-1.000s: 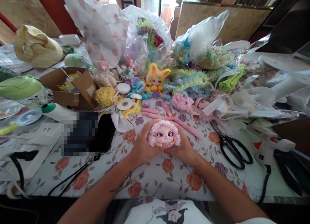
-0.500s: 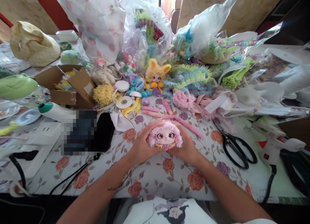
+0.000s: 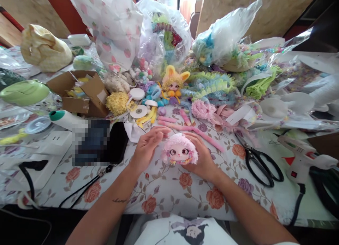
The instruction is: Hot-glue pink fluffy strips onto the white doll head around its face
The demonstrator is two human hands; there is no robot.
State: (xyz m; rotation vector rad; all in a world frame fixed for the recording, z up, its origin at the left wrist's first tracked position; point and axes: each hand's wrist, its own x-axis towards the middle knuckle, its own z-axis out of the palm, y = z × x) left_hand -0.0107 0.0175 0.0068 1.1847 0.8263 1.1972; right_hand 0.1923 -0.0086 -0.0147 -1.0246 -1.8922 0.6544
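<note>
A doll head with fluffy pink curls and a painted face with big brown eyes faces me over the flowered tablecloth. My right hand is wrapped round its right side, the fingers going behind the curls. Just left of the head, my left hand is apart from it, fingers stretched and holding nothing. Beyond the hands lie pink fuzzy pipe cleaners. Farther back sits a finished-looking yellow doll with bunny ears.
Black-handled scissors and a glue gun lie at right. A phone and a cardboard box are at left. Ribbon spools, pink fluffy yarn and stuffed plastic bags crowd the back.
My left hand has let go of the doll head and moved a little left. My right hand still holds the head. The view has shifted slightly.
</note>
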